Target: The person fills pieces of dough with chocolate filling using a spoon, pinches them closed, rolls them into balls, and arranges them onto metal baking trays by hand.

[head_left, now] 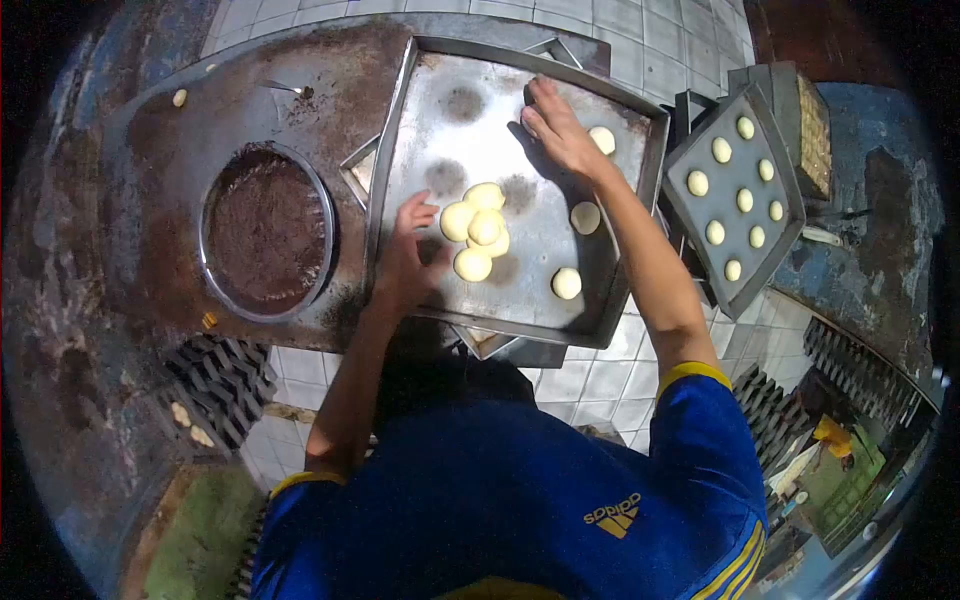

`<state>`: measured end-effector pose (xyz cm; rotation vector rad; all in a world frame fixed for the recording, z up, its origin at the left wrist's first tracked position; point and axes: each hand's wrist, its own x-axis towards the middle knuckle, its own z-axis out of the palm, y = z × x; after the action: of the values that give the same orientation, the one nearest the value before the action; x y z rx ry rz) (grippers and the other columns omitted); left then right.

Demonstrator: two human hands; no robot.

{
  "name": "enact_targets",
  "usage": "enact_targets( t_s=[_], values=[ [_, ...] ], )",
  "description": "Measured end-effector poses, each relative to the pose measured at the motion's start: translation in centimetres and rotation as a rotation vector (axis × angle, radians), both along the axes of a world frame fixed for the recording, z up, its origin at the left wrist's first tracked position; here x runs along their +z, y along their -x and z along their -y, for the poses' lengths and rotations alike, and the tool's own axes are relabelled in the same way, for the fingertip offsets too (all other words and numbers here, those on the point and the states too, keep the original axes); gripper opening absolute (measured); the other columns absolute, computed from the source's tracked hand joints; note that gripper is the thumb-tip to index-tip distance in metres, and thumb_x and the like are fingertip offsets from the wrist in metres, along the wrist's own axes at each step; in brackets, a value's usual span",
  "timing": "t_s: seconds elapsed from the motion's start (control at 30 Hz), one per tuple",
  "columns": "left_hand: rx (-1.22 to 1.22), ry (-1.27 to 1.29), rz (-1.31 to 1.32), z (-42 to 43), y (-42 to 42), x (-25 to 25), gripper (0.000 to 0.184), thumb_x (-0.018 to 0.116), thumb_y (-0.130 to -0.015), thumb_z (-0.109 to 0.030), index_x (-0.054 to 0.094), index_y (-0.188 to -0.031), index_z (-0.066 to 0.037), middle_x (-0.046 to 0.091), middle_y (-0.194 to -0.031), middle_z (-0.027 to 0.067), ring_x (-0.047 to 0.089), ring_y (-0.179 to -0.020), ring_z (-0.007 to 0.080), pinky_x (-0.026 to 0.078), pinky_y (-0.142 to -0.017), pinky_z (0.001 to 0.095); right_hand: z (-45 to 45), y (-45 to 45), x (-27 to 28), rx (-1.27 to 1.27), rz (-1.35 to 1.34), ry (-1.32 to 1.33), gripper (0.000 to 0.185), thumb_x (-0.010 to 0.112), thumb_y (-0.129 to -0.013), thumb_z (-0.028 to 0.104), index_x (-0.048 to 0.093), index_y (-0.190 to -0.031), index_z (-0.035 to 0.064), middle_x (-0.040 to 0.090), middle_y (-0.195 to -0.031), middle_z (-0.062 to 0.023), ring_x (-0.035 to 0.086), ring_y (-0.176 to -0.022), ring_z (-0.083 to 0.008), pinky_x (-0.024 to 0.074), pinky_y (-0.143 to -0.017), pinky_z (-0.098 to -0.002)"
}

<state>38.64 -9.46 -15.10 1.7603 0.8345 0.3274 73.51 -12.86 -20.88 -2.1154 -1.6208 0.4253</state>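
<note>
A large square metal tray [500,310] lies in front of me. Several pale dough balls [486,227] are heaped on its left middle, touching one another. My left hand [410,255] is beside the heap, fingers apart and holding nothing. Over the upper middle of the tray is my right hand [558,130], its fingers stretched out, with nothing visible in it. Close to its wrist sits one dough ball [602,140]. Two more, a flatter one [585,218] and a round one [566,284], lie apart down the tray's right side.
To the left, a round pan [265,235] of dark crumbly material stands on the worn table [150,220]. A smaller tray [735,285] with several dough balls is on the right, beside a box [815,140]. A utensil [285,87] lies at the upper left.
</note>
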Motion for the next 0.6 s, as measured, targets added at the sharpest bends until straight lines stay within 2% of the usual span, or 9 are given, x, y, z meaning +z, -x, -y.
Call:
enact_targets(
  t_s=[0.03,0.07,0.13,0.2,0.3,0.43,0.5,0.53,0.6],
  values=[
    [0.002,-0.003,0.004,1.0,0.3,-0.3,0.083,0.076,-0.085,-0.003,0.034,-0.157,-0.005,0.057,-0.140,0.0203,0.061,-0.120,0.0297,0.050,-0.102,0.0404,0.1,-0.2,2.2,0.007,-0.181,-0.080,0.070,0.056,-0.105,0.043,0.044,-0.156,-0.0039,0.041,-0.164,-0.0252,0.039,-0.153,-0.0406,0.0328,-0.126,-0.0458],
    [-0.009,-0.025,0.030,1.9,0.5,-0.8,0.082,0.075,-0.084,-0.001,0.036,-0.156,-0.005,0.056,-0.140,0.0203,0.061,-0.117,0.0299,0.050,-0.101,0.0403,1.1,1.2,3.9,0.033,-0.182,-0.091,0.057,0.066,-0.101,0.033,0.057,-0.146,0.0012,0.057,-0.150,-0.0239,0.056,-0.137,-0.0404,0.0450,-0.116,-0.0438],
    [-0.015,-0.034,0.047,3.8,0.9,-2.3,0.081,0.075,-0.084,0.000,0.037,-0.155,-0.005,0.056,-0.139,0.0203,0.061,-0.115,0.0301,0.051,-0.101,0.0401,3.5,5.9,8.2,0.165,-0.402,0.099,0.040,0.074,-0.094,0.026,0.070,-0.129,0.0078,0.071,-0.123,-0.0181,0.070,-0.112,-0.0361,0.0569,-0.096,-0.0453],
    [-0.025,-0.088,0.168,4.6,0.5,-3.9,0.082,0.075,-0.082,0.002,0.039,-0.155,-0.007,0.056,-0.134,0.0196,0.061,-0.111,0.0289,0.052,-0.099,0.0407,5.6,10.1,9.5,0.323,-0.267,0.095,0.041,0.079,-0.087,0.025,0.072,-0.124,0.0079,0.070,-0.116,-0.0160,0.070,-0.107,-0.0372,0.0584,-0.091,-0.0473],
    [0.027,0.056,0.065,5.2,-1.0,-2.6,0.082,0.076,-0.081,0.003,0.040,-0.154,-0.006,0.057,-0.129,0.0189,0.061,-0.109,0.0273,0.054,-0.096,0.0407,7.5,13.3,8.8,0.282,-0.084,0.203,0.045,0.085,-0.082,0.026,0.071,-0.119,0.0055,0.068,-0.112,-0.0130,0.069,-0.104,-0.0372,0.0582,-0.085,-0.0480],
    [0.036,0.041,0.030,5.0,-2.0,-2.3,0.084,0.079,-0.080,0.000,0.039,-0.154,-0.005,0.056,-0.130,0.0203,0.062,-0.108,0.0312,0.055,-0.094,0.0409,7.4,14.3,6.4,0.280,0.004,0.183,0.038,0.081,-0.082,0.022,0.072,-0.115,0.0054,0.071,-0.114,-0.0164,0.071,-0.104,-0.0373,0.0606,-0.085,-0.0475],
    [0.052,0.037,0.075,5.0,-2.5,-2.3,0.084,0.081,-0.079,-0.001,0.040,-0.153,-0.005,0.055,-0.128,0.0208,0.061,-0.109,0.0338,0.055,-0.095,0.0418,6.9,13.6,5.7,0.254,-0.158,0.113,0.036,0.080,-0.078,0.020,0.074,-0.110,0.0042,0.074,-0.107,-0.0180,0.073,-0.098,-0.0388,0.0601,-0.083,-0.0473],
    [0.065,0.015,0.062,5.1,-2.8,-2.3,0.085,0.081,-0.079,-0.002,0.040,-0.153,-0.005,0.055,-0.127,0.0210,0.061,-0.110,0.0351,0.054,-0.096,0.0427,6.1,12.7,5.9,0.264,-0.307,0.162,0.033,0.077,-0.078,0.021,0.075,-0.105,0.0017,0.075,-0.096,-0.0149,0.074,-0.089,-0.0302,0.0592,-0.079,-0.0412],
    [0.076,-0.055,0.080,5.3,-3.2,-2.5,0.081,0.081,-0.078,-0.002,0.042,-0.148,-0.004,0.054,-0.124,0.0218,0.060,-0.113,0.0390,0.053,-0.098,0.0454,5.8,11.6,7.0,0.222,-0.484,0.254,0.031,0.076,-0.079,0.021,0.076,-0.103,0.0009,0.074,-0.094,-0.0117,0.073,-0.088,-0.0242,0.0578,-0.078,-0.0378]
  ],
)
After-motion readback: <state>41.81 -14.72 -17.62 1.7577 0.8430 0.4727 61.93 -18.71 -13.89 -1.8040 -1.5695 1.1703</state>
